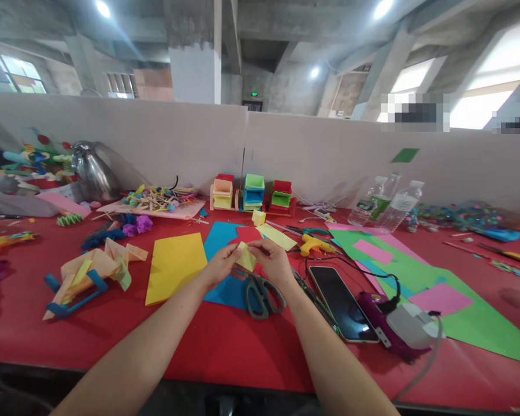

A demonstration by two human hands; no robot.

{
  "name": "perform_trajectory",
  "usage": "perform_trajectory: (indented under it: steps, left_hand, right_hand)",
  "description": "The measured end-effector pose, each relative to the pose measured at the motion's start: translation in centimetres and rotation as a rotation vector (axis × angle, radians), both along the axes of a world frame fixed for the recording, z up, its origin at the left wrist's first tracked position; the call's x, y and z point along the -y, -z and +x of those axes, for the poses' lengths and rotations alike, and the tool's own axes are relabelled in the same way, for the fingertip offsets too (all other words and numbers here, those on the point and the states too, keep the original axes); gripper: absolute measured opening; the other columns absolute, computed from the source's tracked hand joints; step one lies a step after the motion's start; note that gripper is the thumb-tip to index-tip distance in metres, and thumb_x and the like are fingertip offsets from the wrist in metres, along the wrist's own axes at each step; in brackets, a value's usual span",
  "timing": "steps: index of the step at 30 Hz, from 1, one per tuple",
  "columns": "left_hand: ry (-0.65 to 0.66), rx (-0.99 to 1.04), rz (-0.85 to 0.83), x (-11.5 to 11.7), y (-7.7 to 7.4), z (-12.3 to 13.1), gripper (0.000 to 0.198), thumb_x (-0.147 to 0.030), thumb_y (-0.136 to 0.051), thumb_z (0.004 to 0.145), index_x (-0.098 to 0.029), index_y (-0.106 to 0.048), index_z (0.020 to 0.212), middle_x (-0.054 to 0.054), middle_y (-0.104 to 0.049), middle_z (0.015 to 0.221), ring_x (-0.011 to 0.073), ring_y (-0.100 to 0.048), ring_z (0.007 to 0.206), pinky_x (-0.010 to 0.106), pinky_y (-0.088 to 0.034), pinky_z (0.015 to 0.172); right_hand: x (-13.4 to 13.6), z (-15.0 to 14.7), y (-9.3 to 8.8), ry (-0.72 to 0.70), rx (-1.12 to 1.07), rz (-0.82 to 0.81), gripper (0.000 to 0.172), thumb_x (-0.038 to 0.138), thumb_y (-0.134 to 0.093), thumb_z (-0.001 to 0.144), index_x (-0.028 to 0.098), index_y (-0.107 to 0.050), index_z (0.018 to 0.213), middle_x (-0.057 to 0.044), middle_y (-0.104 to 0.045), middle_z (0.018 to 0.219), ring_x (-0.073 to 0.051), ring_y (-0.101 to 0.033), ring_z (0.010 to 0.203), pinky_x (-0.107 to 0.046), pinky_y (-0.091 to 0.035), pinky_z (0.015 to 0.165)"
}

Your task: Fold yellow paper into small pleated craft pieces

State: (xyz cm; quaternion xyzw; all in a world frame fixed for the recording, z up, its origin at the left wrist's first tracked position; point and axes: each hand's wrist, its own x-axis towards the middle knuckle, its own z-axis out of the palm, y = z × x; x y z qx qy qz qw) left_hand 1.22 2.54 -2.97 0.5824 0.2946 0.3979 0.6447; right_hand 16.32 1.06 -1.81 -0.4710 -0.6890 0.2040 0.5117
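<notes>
Between my two hands is a small piece of pale yellow paper (247, 258). The fingers of my left hand (220, 266) pinch its left edge. My right hand (272, 261) grips it from the upper right with thumb and fingers. Just below lies a pair of scissors (260, 296) with dark green handles, resting on the table and partly on a blue sheet (229, 296). Left of my hands is a yellow sheet (175, 267). Behind them sit a small folded yellow paper box (259, 218) and a pale yellow strip (278, 237).
A phone (344, 303) and a purple device with a cable (394, 326) lie right of my right forearm, near a yellow glue gun (316, 245). Folded paper boxes on stands (254, 193) line the partition. Left is a peach paper model (89, 271); bottles (401, 205) stand back right.
</notes>
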Motion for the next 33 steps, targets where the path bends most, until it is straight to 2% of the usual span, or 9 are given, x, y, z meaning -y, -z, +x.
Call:
perform_trajectory:
  steps: [5,11,16,19,23,27,33]
  left_hand:
    - [0.001,0.002,0.008,0.2,-0.1,0.0,0.039,-0.052,-0.052,0.077,-0.017,-0.052,0.096,0.007,-0.067,0.084,0.0127,-0.063,0.050,0.017,-0.042,0.039]
    - [0.012,0.009,0.050,0.3,0.0,0.3,0.042,-0.053,-0.052,0.076,-0.016,-0.053,0.098,0.007,-0.066,0.083,0.0143,-0.065,0.056,0.019,-0.046,0.043]
    - [-0.035,0.019,0.092,-0.1,0.0,0.2,0.044,-0.052,-0.051,0.077,-0.015,-0.054,0.102,0.006,-0.066,0.080,0.0135,-0.064,0.053,0.019,-0.046,0.042]
    - [-0.083,0.040,0.116,-0.3,0.0,0.0,0.043,-0.051,-0.049,0.078,-0.016,-0.053,0.103,0.006,-0.066,0.083,0.0137,-0.065,0.057,0.019,-0.047,0.044]
    - [-0.106,0.055,0.174,-0.4,-0.2,-0.2,0.039,-0.050,-0.050,0.079,-0.016,-0.053,0.100,0.006,-0.066,0.085,0.0154,-0.066,0.061,0.021,-0.049,0.047]
    - [-0.130,0.057,0.247,-0.3,-0.5,-0.3,0.037,-0.048,-0.049,0.080,-0.016,-0.053,0.099,0.007,-0.066,0.087,0.0167,-0.066,0.067,0.023,-0.051,0.052]
    - [-0.144,0.027,0.315,-0.4,-0.3,-0.3,0.041,-0.049,-0.048,0.080,-0.015,-0.054,0.101,0.007,-0.066,0.092,0.0170,-0.066,0.070,0.024,-0.052,0.055]
  right_hand:
    - [-0.1,0.1,0.0,-0.023,-0.009,-0.004,0.018,0.030,-0.054,0.084,0.014,-0.060,0.084,-0.001,-0.062,0.082,-0.013,-0.058,0.076,-0.032,-0.048,0.071]
    - [-0.3,0.1,0.2,-0.027,-0.027,-0.033,0.018,0.029,-0.051,0.086,0.014,-0.059,0.090,-0.003,-0.062,0.093,-0.014,-0.059,0.081,-0.033,-0.049,0.074]
    - [0.0,0.2,-0.1,-0.030,-0.075,-0.079,0.018,0.030,-0.054,0.084,0.013,-0.059,0.087,-0.001,-0.062,0.082,-0.012,-0.059,0.071,-0.030,-0.049,0.066]
    - [0.3,0.3,-0.6,-0.005,-0.115,-0.081,0.016,0.030,-0.060,0.077,0.014,-0.059,0.081,0.000,-0.061,0.072,-0.012,-0.058,0.064,-0.027,-0.048,0.061]
    - [0.6,0.1,-1.1,0.064,-0.135,-0.013,0.015,0.030,-0.063,0.070,0.017,-0.059,0.077,-0.001,-0.061,0.071,-0.015,-0.057,0.065,-0.028,-0.046,0.063]
    - [0.6,0.0,-1.2,0.132,-0.099,0.105,0.010,0.027,-0.061,0.071,0.019,-0.057,0.076,-0.002,-0.057,0.075,-0.016,-0.054,0.069,-0.029,-0.044,0.067]
    - [0.6,0.4,-1.3,0.150,0.022,0.222,0.004,0.020,-0.059,0.074,0.020,-0.058,0.070,-0.001,-0.054,0.074,-0.016,-0.051,0.071,-0.028,-0.042,0.066]
